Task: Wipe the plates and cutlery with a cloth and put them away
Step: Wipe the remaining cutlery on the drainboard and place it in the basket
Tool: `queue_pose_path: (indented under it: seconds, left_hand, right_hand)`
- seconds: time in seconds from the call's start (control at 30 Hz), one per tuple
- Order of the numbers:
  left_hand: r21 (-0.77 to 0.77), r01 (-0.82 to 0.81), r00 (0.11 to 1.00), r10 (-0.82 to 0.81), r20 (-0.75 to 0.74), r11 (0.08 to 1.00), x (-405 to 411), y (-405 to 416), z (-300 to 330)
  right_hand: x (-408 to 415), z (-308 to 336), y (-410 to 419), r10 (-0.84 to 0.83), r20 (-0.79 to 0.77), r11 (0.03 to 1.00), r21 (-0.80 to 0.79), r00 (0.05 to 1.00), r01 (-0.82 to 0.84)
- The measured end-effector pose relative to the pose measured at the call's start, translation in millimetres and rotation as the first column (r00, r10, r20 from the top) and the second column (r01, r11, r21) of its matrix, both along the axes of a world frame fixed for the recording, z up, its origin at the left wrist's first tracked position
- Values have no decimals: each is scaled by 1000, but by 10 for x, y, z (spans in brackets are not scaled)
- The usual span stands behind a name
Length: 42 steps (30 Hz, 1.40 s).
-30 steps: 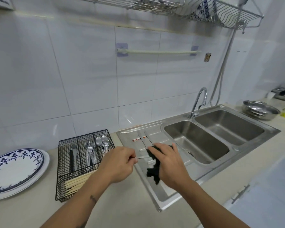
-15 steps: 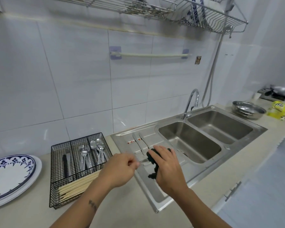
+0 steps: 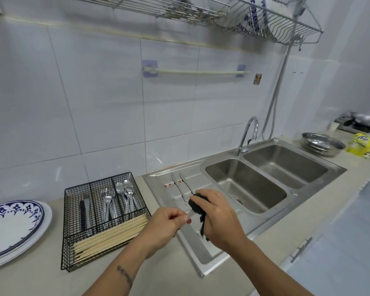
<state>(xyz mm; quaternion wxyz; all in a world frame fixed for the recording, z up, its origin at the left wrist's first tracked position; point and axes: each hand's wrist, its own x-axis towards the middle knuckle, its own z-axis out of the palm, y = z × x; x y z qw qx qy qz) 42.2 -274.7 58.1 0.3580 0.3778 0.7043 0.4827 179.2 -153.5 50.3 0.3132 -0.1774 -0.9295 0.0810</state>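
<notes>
Steel sink [image 3: 265, 167], double-bowled with a ribbed drainboard on its left, is your landmark on the pale desk [image 3: 41, 280]. Above the sink a wire rack [image 3: 286, 28] on the wall carries blue-patterned plates standing on edge. Well to the left of the sink, at the frame's edge, you have a stack of plates [image 3: 11, 227], the top one white with a blue rim pattern. Between that stack and the sink, just beside the drainboard, sits a black wire caddy [image 3: 103, 221] with knives, forks and spoons in its three back compartments and chopsticks across the front. To the right of the sink stand a steel bowl [image 3: 323, 144] and a yellow pack [image 3: 361, 144]. On the sink's drainboard two knives [image 3: 183, 184] lie side by side. Over the front of that drainboard your right hand [image 3: 220, 216] is closed round a dark cloth [image 3: 198, 207], and your left hand [image 3: 167, 225] pinches the end of a piece of cutlery [image 3: 190, 214] whose other end is wrapped in the cloth; what kind it is you cannot tell.
</notes>
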Motion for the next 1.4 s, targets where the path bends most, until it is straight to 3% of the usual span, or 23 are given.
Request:
queue_pose_path:
  seconds: [0.07,0.2,0.27,0.4,0.57,0.8,0.97,1.07,1.23,1.3,1.4]
  left_hand:
    - [-3,-27,999,27,-43,1000,0,2,-57]
    - [40,-229,972,230,-34,973,-9,-3,-185]
    - [41,-288,957,289,-13,957,-33,17,-197]
    - [38,-438,887,425,182,898,-24,144,-141]
    - [8,-582,777,554,300,813,-11,359,-29]
    - [9,-630,602,482,637,776,-48,417,66]
    - [71,-506,622,307,721,860,-32,387,117]
    - [152,-455,696,245,675,877,-54,372,94]
    - [169,-529,741,356,570,832,-117,321,-24]
    - [146,-564,723,401,563,812,-151,321,-44]
    - [91,-578,692,427,582,811,-210,317,-61]
  right_hand:
    - [34,-1,123,-78,-15,995,-56,997,77]
    - [139,17,344,-267,-93,937,-257,959,236]
    - [139,63,317,-250,-120,938,-276,961,209]
    - [-36,50,84,-159,-160,929,-358,974,93]
    - [-193,-151,-184,-180,-128,935,-330,975,130]
    - [-82,-411,-166,-193,-129,961,-227,973,160]
    - [-204,-280,-123,-177,-139,983,-65,974,169]
    - [-180,-241,-4,-198,-131,976,-118,972,183]
    - [-211,-190,48,-224,-181,969,-142,958,200]
    - [-294,-180,-58,-177,-199,984,-68,964,167]
    - [-348,-290,-164,-99,-108,992,72,989,107]
